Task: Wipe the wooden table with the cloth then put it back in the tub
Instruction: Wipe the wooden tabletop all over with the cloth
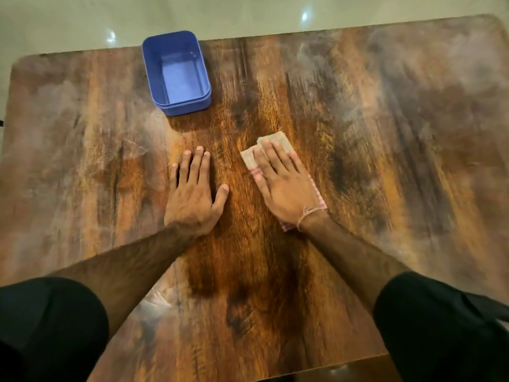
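A folded checked cloth [276, 140] lies flat on the wooden table [385, 133] near its middle. My right hand [283, 183] presses down on it with straight fingers, covering most of it; its far end and a pink edge by my wrist stick out. My left hand [194, 191] rests flat on the bare wood just left of the cloth, fingers spread. A blue plastic tub [202, 78] stands empty at the far edge of the table, left of centre, well beyond both hands.
The table's far edge meets a pale glossy floor [248, 15]. The near edge shows at the bottom right. Dusty pale streaks cover the left and right parts of the wood; the middle strip looks darker.
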Motion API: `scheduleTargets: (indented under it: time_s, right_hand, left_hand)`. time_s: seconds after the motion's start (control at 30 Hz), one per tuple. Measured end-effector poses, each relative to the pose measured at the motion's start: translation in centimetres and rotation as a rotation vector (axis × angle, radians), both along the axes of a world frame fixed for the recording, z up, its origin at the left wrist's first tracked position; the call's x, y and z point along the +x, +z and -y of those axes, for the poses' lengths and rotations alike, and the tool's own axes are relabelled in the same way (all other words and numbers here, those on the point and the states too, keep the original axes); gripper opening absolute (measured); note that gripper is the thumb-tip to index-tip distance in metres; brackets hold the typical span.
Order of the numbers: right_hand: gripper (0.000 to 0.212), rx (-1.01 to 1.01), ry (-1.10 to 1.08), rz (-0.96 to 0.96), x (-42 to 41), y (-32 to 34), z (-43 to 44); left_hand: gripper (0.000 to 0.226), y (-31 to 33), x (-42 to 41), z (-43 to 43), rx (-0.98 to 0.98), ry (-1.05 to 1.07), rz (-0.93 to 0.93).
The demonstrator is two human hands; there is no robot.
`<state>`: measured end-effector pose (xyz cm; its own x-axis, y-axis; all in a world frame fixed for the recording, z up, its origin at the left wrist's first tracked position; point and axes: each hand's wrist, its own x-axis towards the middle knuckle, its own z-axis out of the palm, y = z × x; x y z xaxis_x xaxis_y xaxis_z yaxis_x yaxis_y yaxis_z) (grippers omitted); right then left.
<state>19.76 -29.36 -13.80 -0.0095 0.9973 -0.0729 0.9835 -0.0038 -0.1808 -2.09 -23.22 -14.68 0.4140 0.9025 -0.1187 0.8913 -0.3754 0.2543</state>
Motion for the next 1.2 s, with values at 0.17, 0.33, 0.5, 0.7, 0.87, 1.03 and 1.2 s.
scheduleTargets:
  time_s: [0.17, 0.33, 0.5, 0.7, 0.87, 1.03, 1.2]
  right_hand:
    - [0.062, -0.028, -0.280, 0.002, 6.8, 0.0, -1.2]
    - [0.062, -0.028, -0.312, -0.026, 5.0, 0.2, 1.9]
    - [0.063, -0.034, -0.306, -0.003, 9.5, -0.1, 5.7]
    - [0.062, -0.032, -0.543, -0.041, 11.4, 0.0, 3.2]
    - [0.063, -0.071, -0.359, -0.022, 10.5, 0.1, 10.9]
    - [0.067, -0.064, -0.593, -0.033, 14.4, -0.2, 8.0]
    - [0.065, -0.062, -0.497, -0.024, 9.9, -0.3, 11.7]
  left_hand:
    - [0.080, -0.2, -0.2, -0.2, 0.008, -0.007, 0.006]
    - [0.079, -0.3, -0.3, 0.0, 0.023, -0.009, 0.008]
    - [0.080, -0.3, -0.1, -0.2, 0.023, -0.003, 0.000]
    - [0.079, -0.6, -0.4, -0.1, 0.027, -0.013, 0.001]
    - [0.080, -0.3, -0.2, -0.2, 0.027, -0.013, 0.008]
    - [0.079, -0.4, -0.3, -0.2, 0.024, -0.016, 0.015]
    - [0.079, -0.4, -0.3, -0.1, 0.034, -0.018, 0.020]
